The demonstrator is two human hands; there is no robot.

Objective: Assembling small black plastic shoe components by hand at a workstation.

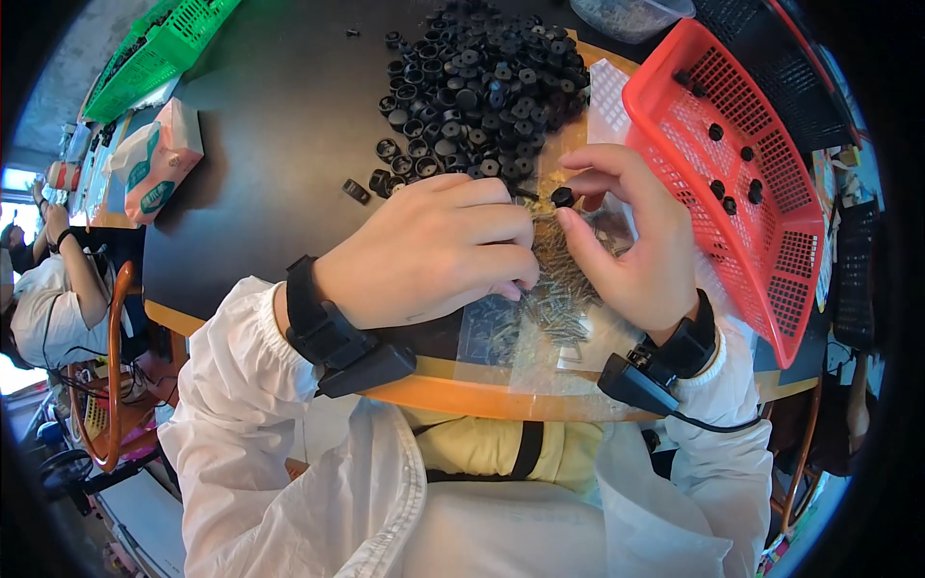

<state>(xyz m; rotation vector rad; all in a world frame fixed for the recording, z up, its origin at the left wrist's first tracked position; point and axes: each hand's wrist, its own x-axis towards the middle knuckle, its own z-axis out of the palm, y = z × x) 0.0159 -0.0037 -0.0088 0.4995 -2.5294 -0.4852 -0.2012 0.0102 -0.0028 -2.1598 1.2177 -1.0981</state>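
Note:
Between the thumb and fingertips of my right hand (641, 236) is a small black knob (562, 197). My left hand (434, 252) is closed in a pinch over the near part of the table; whatever its fingertips hold is too small or hidden to name. Below and between both hands lies a heap of small silvery metal pins or screws (561, 313) on clear plastic (525, 371). Beyond my hands rises a big pile of round black knobs (472, 87), some showing hollow undersides. One loose black knob (356, 191) sits apart, to the left of the pile.
A red plastic basket (665, 159) on the right holds several black knobs. Behind it are a black basket (761, 67) and a clear tub (631, 14). To the left stand a tissue pack (159, 159) and a green basket (159, 58). Another person (67, 299) sits at far left.

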